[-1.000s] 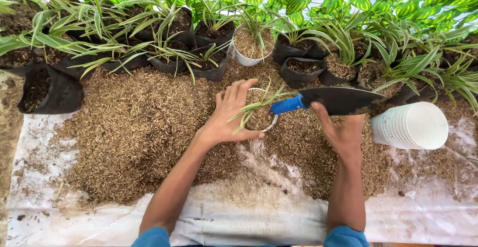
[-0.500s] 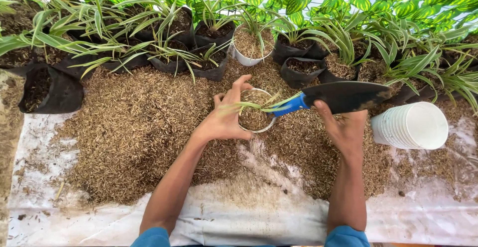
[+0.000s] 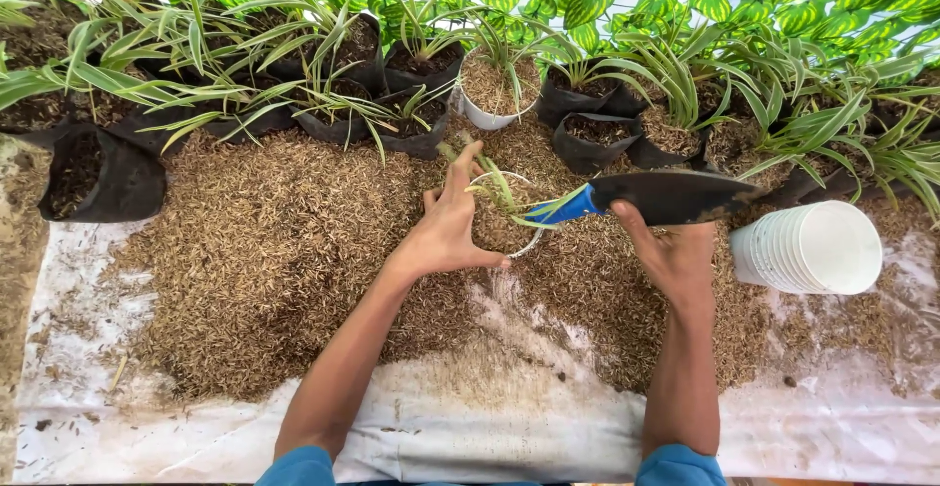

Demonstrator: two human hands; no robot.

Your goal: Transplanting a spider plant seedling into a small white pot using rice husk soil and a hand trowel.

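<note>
Here the left hand [image 3: 446, 227] is wrapped around the side of a small white pot [image 3: 507, 220], thumb at the near rim and fingers curled over the far edge, so it is closed on the pot. The pot sits on a heap of brown husk [image 3: 264, 251] and is filled with the same husk; a young striped seedling [image 3: 499, 192] leans across its top. The right hand [image 3: 676, 256] is closed on a trowel [image 3: 656, 198] with a dark blade and a blue handle, held level; the blue handle end points at the pot's rim and seems to touch the seedling's leaves. The two hands are apart, with the pot between them. Just right of the right hand lies a stack of white pots [image 3: 808, 247] on its side. The husk is spread over a pale sheet [image 3: 490, 437]. Beyond it stand black grow bags [image 3: 98, 178] of leafy plants and one planted white pot [image 3: 496, 90].
</note>
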